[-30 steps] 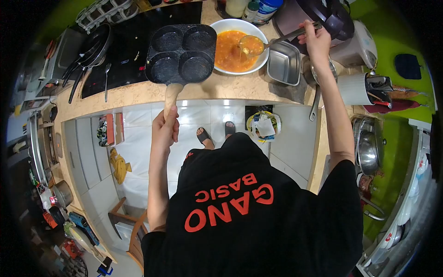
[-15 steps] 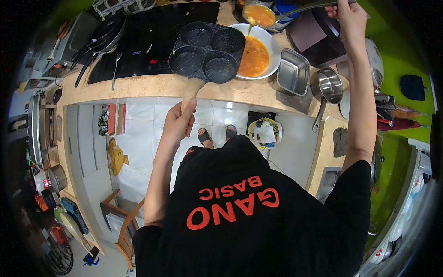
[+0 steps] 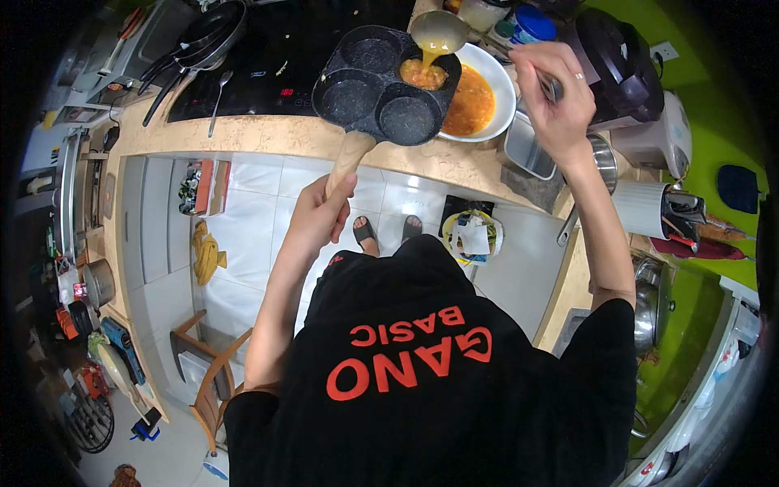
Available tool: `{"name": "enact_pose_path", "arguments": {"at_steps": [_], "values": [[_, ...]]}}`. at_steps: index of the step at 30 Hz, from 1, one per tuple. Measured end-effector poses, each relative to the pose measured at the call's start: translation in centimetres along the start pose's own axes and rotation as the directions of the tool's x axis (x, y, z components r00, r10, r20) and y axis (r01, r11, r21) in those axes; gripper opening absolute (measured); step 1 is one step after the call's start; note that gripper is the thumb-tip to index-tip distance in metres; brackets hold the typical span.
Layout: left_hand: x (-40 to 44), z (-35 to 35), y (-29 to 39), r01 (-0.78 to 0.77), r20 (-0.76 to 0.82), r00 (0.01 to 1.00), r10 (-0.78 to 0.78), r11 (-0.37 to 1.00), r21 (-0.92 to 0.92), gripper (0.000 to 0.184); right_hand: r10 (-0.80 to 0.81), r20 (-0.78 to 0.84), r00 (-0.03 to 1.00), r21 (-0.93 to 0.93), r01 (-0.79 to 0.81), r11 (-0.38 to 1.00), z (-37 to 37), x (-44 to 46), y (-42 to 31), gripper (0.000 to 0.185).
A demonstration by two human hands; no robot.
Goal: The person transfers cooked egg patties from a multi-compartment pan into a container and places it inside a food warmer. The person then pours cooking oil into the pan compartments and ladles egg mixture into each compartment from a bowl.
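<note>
My left hand (image 3: 322,209) is wrapped round the wooden handle of a dark four-cup frying pan (image 3: 350,96), held over the counter beside the cooktop. In my right hand (image 3: 556,97) is the handle of a metal ladle (image 3: 439,32), tipped above the pan's far right cup. Orange egg mixture (image 3: 423,75) streams from the ladle into that cup; the other cups hold none. Right of the pan, partly behind it, stands a white bowl (image 3: 505,101) with more orange mixture. A rectangular steel container (image 3: 529,148) sits below my right hand, partly hidden by it.
A black cooktop (image 3: 243,81) with a lit red display lies at the left. A spoon (image 3: 217,104) rests near its edge, and stacked pans (image 3: 207,40) stand behind. At the right are a dark cooker (image 3: 613,65) and a steel saucepan (image 3: 602,162), partly hidden by my arm.
The ladle has moved left from above the bowl to over the pan, and mixture now pours into one cup. My right hand has come down and left. The pan shifted slightly right.
</note>
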State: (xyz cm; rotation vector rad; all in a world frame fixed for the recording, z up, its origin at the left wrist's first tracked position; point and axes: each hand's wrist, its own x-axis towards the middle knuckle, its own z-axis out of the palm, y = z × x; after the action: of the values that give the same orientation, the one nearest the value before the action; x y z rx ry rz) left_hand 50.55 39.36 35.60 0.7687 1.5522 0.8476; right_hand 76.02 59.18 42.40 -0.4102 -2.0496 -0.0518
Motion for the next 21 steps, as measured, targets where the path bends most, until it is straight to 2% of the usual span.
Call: {"name": "enact_pose_path", "arguments": {"at_steps": [3, 4, 5, 6, 7, 8, 9, 11, 13, 15, 17, 18, 19, 21], "values": [[-0.5, -0.2, 0.1, 0.014, -0.004, 1.0, -0.014, 1.0, 0.01, 0.04, 0.02, 0.062, 0.998, 0.042, -0.023, 0.999, -0.7, -0.4, -2.2, 0.01], [-0.5, -0.2, -0.1, 0.013, -0.002, 1.0, -0.013, 1.0, 0.01, 0.04, -0.041, 0.054, 0.998, 0.048, 0.039, 0.998, 0.2, -0.6, -1.8, 0.007], [-0.4, -0.2, -0.3, 0.012, 0.002, 1.0, -0.012, 1.0, -0.013, 0.039, -0.038, 0.054, 0.998, 0.043, 0.035, 0.998, 0.5, -1.4, -1.7, 0.007], [-0.3, -0.3, -0.5, 0.007, 0.006, 1.0, -0.006, 0.999, -0.035, 0.038, 0.191, -0.013, 0.981, 0.13, -0.188, 0.974, 0.7, -2.2, -1.5, 0.006], [-0.2, -0.4, -0.5, 0.002, 0.007, 1.0, -0.001, 0.999, -0.034, 0.038, 0.411, -0.058, 0.91, 0.231, -0.388, 0.892, 0.7, -2.5, -1.2, 0.006], [-0.2, -0.5, -0.6, 0.002, 0.004, 1.0, -0.002, 1.0, -0.029, 0.037, 0.522, -0.159, 0.838, 0.385, -0.434, 0.814, 0.5, -2.4, -0.8, 0.009], [-0.2, -0.5, -0.8, 0.006, 0.001, 1.0, -0.006, 1.0, -0.025, 0.037, 0.633, -0.206, 0.747, 0.416, -0.518, 0.747, -0.2, -2.6, 0.0, 0.011], [-0.3, -0.8, -1.3, 0.009, -0.007, 1.0, -0.01, 0.999, -0.041, 0.036, 0.675, -0.264, 0.689, 0.363, -0.577, 0.732, -1.7, -2.8, 0.6, 0.014], [-0.1, -1.0, -1.6, 0.006, -0.007, 1.0, -0.006, 0.999, -0.054, 0.036, 0.683, -0.313, 0.661, 0.392, -0.565, 0.726, -1.5, -5.0, 2.4, 0.016], [-0.2, -1.3, -1.9, 0.004, -0.056, 0.998, -0.006, 0.999, -0.047, 0.036, 0.752, -0.198, 0.629, 0.183, -0.73, 0.659, -0.4, -8.2, 4.1, 0.015], [-0.3, -1.8, -2.1, -0.005, -0.06, 0.998, 0.003, 0.999, -0.035, 0.035, 0.664, -0.081, 0.744, -0.04, -0.668, 0.743, 1.9, -11.7, 5.8, 0.012], [-0.4, -2.1, -2.1, 0.003, -0.07, 0.998, -0.008, 0.998, -0.062, 0.036, 0.686, 0.011, 0.727, -0.091, -0.683, 0.725, 2.5, -11.8, 5.0, 0.012], [-0.5, -2.2, -2.1, 0.012, -0.081, 0.997, -0.019, 0.996, -0.089, 0.038, 0.689, 0.01, 0.724, -0.09, -0.686, 0.722, 2.9, -12.6, 5.2, 0.012], [-0.8, -2.4, -2.0, 0.01, -0.087, 0.996, -0.017, 0.996, -0.083, 0.038, 0.611, 0.071, 0.788, -0.036, -0.61, 0.791, 4.0, -14.2, 5.8, 0.014]]}}
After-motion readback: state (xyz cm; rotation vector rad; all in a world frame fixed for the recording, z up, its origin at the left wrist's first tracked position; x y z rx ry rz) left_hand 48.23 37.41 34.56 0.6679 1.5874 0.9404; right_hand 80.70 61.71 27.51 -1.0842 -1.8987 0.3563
